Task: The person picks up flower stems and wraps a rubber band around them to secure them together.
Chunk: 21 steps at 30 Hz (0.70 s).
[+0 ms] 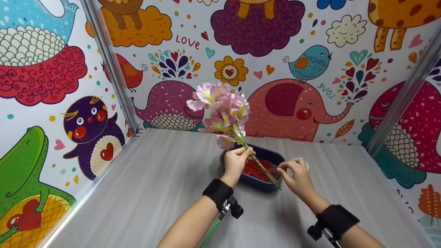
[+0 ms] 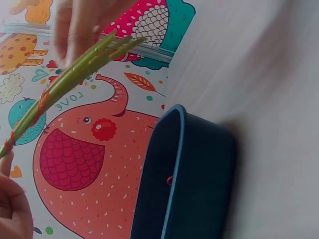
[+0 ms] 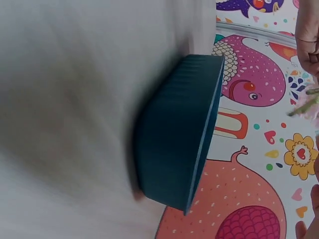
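Observation:
My left hand (image 1: 237,163) grips the stems of a bunch of pink artificial flowers (image 1: 224,110), blossoms tilted up and to the left. The green stems (image 2: 75,79) slant down to the right above a dark blue basin (image 1: 255,184). A thin red strand (image 2: 42,102) winds round them. Close to the stem ends, my right hand (image 1: 299,175) has thumb and forefinger together, seemingly pinching the red strand; its fingertips are too small to see clearly. More tangled red strands (image 1: 253,168) lie inside the basin.
The basin stands on a grey wood-grain table (image 1: 165,172). Walls with printed cartoon animals (image 1: 286,110) enclose the table at the back and sides. Metal corner posts (image 1: 110,62) stand at both back corners. A green cable (image 1: 210,232) runs along the left forearm.

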Motion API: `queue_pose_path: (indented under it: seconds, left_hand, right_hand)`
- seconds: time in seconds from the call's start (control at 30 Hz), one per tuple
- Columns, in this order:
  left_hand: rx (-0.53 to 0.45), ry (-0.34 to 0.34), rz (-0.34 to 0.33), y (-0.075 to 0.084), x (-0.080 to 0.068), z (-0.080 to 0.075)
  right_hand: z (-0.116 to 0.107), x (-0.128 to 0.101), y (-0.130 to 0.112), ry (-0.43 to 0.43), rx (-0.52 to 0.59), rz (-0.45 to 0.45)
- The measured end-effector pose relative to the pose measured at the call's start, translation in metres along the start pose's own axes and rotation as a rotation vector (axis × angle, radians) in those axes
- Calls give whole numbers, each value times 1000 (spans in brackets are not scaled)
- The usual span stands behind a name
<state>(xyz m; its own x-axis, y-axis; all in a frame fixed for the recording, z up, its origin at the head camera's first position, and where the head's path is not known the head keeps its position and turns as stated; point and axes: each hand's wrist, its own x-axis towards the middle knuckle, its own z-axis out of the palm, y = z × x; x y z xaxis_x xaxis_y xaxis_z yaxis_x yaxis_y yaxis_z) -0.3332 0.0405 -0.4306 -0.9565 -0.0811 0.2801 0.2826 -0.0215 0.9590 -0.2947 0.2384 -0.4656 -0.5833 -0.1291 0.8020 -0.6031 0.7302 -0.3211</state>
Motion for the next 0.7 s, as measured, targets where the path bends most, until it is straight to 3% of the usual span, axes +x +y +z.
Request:
queue_pose_path:
  seconds: [0.33,0.5,0.7]
  left_hand:
    - [75,-104,-23,-7,-5,11]
    - [155,-174,8,-11,-9,15]
    - [212,-227,1,-14,-13,17]
  right_hand:
    - [9,20,-4,-35,-73,-161]
    - [14,26,-3,-3,-120,-247]
    - [16,29,-3,58,-144,-234]
